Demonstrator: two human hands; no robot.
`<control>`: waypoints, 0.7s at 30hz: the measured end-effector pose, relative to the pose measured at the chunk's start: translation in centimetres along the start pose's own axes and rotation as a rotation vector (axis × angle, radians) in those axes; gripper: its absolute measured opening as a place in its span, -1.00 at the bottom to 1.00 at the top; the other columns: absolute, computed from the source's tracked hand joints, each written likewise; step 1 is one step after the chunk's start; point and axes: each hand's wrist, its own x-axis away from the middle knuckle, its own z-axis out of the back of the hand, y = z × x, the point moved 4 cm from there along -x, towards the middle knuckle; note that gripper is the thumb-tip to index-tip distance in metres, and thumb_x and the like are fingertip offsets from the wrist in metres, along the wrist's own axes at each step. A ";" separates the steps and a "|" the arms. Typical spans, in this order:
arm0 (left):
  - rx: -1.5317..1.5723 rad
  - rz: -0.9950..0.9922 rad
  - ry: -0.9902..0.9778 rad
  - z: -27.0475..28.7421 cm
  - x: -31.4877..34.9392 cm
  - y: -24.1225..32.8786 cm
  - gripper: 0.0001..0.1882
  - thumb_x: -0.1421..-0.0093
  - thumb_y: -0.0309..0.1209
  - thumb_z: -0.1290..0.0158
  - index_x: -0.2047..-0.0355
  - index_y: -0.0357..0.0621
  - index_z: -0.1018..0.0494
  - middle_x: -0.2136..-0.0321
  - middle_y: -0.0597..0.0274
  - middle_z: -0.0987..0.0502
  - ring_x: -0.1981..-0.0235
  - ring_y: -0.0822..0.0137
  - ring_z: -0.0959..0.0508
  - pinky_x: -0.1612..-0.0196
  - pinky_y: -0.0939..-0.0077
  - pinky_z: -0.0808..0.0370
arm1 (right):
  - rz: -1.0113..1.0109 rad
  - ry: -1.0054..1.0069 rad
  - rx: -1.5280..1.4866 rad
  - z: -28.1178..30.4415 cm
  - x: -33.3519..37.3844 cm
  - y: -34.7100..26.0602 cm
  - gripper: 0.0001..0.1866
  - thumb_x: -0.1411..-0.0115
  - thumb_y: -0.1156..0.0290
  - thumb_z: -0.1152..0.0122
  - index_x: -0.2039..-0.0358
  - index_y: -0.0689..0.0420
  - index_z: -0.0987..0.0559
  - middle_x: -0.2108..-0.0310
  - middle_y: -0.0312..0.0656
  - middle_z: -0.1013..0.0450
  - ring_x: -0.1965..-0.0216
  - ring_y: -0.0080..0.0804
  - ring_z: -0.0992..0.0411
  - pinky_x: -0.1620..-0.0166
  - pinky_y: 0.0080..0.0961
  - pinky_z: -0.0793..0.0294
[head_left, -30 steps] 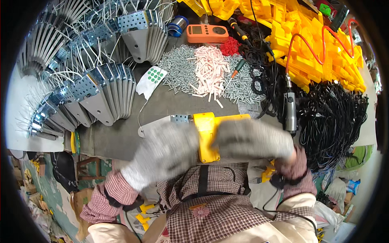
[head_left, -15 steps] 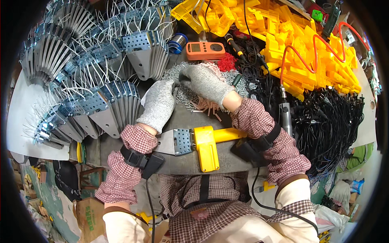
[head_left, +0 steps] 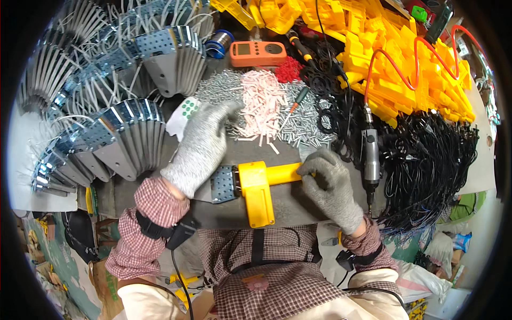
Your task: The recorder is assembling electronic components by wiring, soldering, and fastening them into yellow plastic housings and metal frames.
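A yellow plastic tool housing [head_left: 256, 194] with a straight handle [head_left: 282, 174] lies on the bench in front of me. A perforated blue metal plate [head_left: 223, 184] joins its left end. My right hand [head_left: 330, 186], in a grey knitted glove, curls its fingers around the handle's right end. My left hand [head_left: 200, 141], gloved too, reaches over the bench with its fingers pressed together at the near edge of a pile of silver screws [head_left: 218, 88]. Whatever those fingers hold is hidden. Pale pink tubes [head_left: 260, 98] lie heaped just right of them.
Grey blades with perforated plates [head_left: 117, 138] and white wires fill the left. Behind are a solder spool [head_left: 219, 44], an orange meter [head_left: 257, 54] and yellow housings [head_left: 394, 64]. At right, a power screwdriver [head_left: 370, 154] hangs from a red coiled hose beside black cables [head_left: 426, 170].
My right hand has come back from the screw pile to the handle's end. The left hand has stayed near the pile, a little lower, and the hands are now apart.
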 end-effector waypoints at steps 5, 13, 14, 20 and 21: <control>0.332 -0.066 -0.268 -5.0 -0.3 6.6 -0.55 -0.21 -0.67 -0.01 -0.12 -0.13 -0.45 0.19 0.03 -0.56 0.15 0.16 -0.61 -0.02 0.30 -0.54 | 0.032 0.133 0.067 -1.4 1.9 1.6 -0.77 -0.01 0.61 -0.29 0.28 0.18 -0.51 0.29 -0.10 -0.44 0.23 -0.07 -0.47 0.18 -0.24 -0.51; 0.277 -0.118 -0.532 -8.7 -1.1 7.7 -0.51 -0.26 -0.46 -0.10 -0.21 -0.03 -0.44 0.25 0.05 -0.64 0.35 0.07 -0.65 0.22 0.26 -0.59 | 0.095 0.045 0.125 -1.2 2.5 2.2 -0.73 -0.03 0.53 -0.39 0.22 0.12 -0.59 0.24 -0.12 -0.45 0.14 -0.07 -0.47 0.11 -0.20 -0.52; 0.232 -0.177 -0.538 -8.6 -0.5 7.8 -0.50 -0.25 -0.45 -0.11 -0.23 -0.01 -0.43 0.22 0.05 -0.64 0.31 0.06 -0.65 0.19 0.25 -0.59 | 0.091 0.028 0.121 -1.1 2.7 2.4 -0.73 -0.04 0.52 -0.39 0.21 0.12 -0.60 0.24 -0.11 -0.45 0.14 -0.07 -0.47 0.11 -0.20 -0.52; 0.137 -0.265 -0.463 -7.7 2.3 7.5 -0.41 -0.23 -0.46 -0.12 -0.30 0.02 -0.38 -0.02 0.04 -0.59 0.07 -0.01 -0.62 0.01 0.20 -0.57 | 0.066 0.126 0.116 -1.4 3.3 3.0 -0.74 -0.05 0.53 -0.40 0.21 0.12 -0.62 0.25 -0.09 -0.45 0.18 -0.06 -0.47 0.12 -0.19 -0.51; 0.158 -0.262 -0.453 -7.6 2.1 7.6 -0.42 -0.25 -0.46 -0.10 -0.30 0.04 -0.38 0.01 0.02 -0.60 0.07 -0.03 -0.62 0.01 0.20 -0.57 | 0.066 0.152 0.110 -1.3 3.1 3.0 -0.74 -0.03 0.54 -0.41 0.22 0.14 -0.62 0.26 -0.09 -0.44 0.19 -0.05 -0.47 0.13 -0.19 -0.50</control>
